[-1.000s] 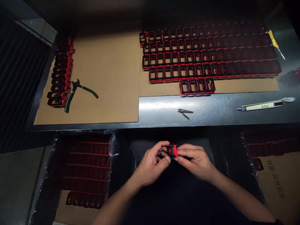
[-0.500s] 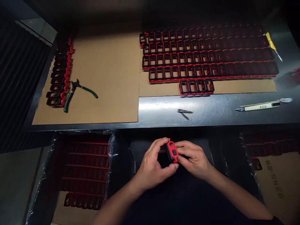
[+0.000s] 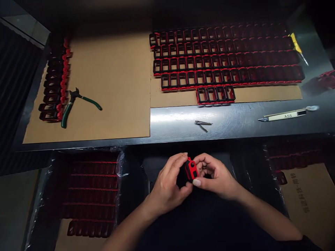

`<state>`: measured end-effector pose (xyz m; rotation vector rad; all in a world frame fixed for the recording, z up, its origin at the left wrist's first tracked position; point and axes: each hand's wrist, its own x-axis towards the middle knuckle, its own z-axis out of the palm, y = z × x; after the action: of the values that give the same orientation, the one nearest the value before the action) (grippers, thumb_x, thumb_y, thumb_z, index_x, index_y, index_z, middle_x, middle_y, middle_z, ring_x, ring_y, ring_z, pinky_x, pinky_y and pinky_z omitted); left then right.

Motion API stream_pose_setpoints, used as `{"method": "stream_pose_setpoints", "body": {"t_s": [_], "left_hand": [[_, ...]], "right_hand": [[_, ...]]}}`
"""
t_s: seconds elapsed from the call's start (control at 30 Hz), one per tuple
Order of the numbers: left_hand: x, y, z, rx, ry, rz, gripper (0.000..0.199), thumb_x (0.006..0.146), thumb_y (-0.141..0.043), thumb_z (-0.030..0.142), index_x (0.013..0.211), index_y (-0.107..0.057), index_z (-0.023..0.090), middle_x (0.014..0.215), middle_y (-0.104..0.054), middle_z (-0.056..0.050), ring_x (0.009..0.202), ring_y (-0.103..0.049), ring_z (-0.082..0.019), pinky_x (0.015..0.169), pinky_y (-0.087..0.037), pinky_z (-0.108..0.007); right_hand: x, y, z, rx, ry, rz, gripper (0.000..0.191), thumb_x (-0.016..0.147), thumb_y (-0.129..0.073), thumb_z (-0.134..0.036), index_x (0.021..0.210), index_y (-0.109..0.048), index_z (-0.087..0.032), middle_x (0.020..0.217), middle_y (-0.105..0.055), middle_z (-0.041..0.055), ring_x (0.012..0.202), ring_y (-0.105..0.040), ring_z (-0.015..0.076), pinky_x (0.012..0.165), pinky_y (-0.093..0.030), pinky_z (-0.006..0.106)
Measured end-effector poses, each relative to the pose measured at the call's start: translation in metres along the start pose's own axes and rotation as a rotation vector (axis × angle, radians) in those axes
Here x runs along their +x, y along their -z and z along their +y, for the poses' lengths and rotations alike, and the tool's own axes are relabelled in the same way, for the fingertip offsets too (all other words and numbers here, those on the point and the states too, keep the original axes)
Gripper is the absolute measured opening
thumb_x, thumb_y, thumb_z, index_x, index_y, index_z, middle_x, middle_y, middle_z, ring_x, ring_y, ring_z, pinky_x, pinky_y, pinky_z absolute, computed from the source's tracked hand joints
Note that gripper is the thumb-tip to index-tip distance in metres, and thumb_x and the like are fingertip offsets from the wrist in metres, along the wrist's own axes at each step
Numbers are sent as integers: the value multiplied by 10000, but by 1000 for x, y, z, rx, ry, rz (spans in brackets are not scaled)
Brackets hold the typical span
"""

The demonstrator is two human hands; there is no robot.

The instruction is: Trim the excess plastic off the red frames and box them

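Note:
Between my hands, in front of the bench edge, is a small red and black plastic frame (image 3: 193, 170) with a round and a square opening on its red side. My left hand (image 3: 169, 181) is closed on it, fingers at its top end and thumb near its lower end. From the other side my right hand (image 3: 217, 176) also grips it, the thumb pressed at its lower corner and the curled fingers behind. Part of the piece is hidden by my fingers.
Rows of like frames (image 3: 178, 63) stand on cardboard at the back right, with more at the left. Green-handled cutting pliers (image 3: 68, 109), small metal nippers (image 3: 202, 124), a craft knife (image 3: 285, 116) and a yellow-handled tool (image 3: 295, 43) lie on the bench. Frame-filled bins (image 3: 119, 181) flank me.
My right thumb has moved onto the lower corner of the frame, and the frame has turned slightly. The bench has shifted left in view.

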<state>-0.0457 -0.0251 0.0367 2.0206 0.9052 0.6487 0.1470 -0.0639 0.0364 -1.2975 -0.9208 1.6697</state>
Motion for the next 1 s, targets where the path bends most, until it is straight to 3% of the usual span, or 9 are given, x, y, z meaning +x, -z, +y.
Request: {"method": "stream_pose_setpoints", "body": {"t_s": [0.07,0.2,0.27,0.53,0.67,0.8,1.0], "left_hand": [[0,0,1,42,-12,-26,682,811,-613,90,1440,-385,217,1350,-543,-168,1259,-583,-279,1032,-566,-445],[-2,2,1,59,-32,-57,706,794,-606,89,1452,-380,212,1332,-551,-162,1230,-598,-277,1017,-574,-426],[-4,2,0,52,-40,-38,733,791,-612,93,1468,-354,205,1338,-557,-163,1237,-591,-277,1030,-564,-434],[-9,-2,-6,8,-31,-16,885,834,-623,134,1567,-130,181,1396,-552,-193,1283,-576,-289,1070,-524,-507],[-7,-1,-4,69,-65,-51,934,842,-613,105,1591,-58,172,1398,-551,-204,1293,-559,-294,1058,-529,-510],[-6,2,-3,106,-103,-81,964,837,-605,95,1600,-21,173,1391,-552,-208,1292,-543,-310,1020,-548,-516],[-8,2,-4,22,-55,-45,960,851,-652,153,1599,-52,195,1354,-576,-199,1245,-586,-307,1014,-546,-522]], "right_hand": [[7,-4,-1,-40,-51,20,347,722,-857,-452,814,-665,-177,680,-653,-4,582,-577,108,542,-476,216],[20,-3,10,73,-45,155,529,886,-622,-629,635,-644,-164,515,-579,-6,477,-522,104,507,-449,236],[21,1,17,153,-40,152,530,902,-599,-634,679,-682,-159,517,-585,-6,481,-535,106,525,-464,239],[-1,9,18,219,22,-107,313,883,-717,-468,973,-710,-168,788,-686,25,674,-627,119,654,-519,246],[-3,6,12,95,8,-68,377,780,-826,-404,1053,-674,-192,850,-676,13,730,-629,120,667,-516,234],[-1,2,10,-47,-50,-21,351,753,-845,-380,977,-660,-183,780,-643,-6,660,-582,104,622,-496,228],[0,4,17,166,-113,-62,336,772,-830,-390,954,-658,-167,773,-626,-21,642,-584,77,626,-501,202]]}}
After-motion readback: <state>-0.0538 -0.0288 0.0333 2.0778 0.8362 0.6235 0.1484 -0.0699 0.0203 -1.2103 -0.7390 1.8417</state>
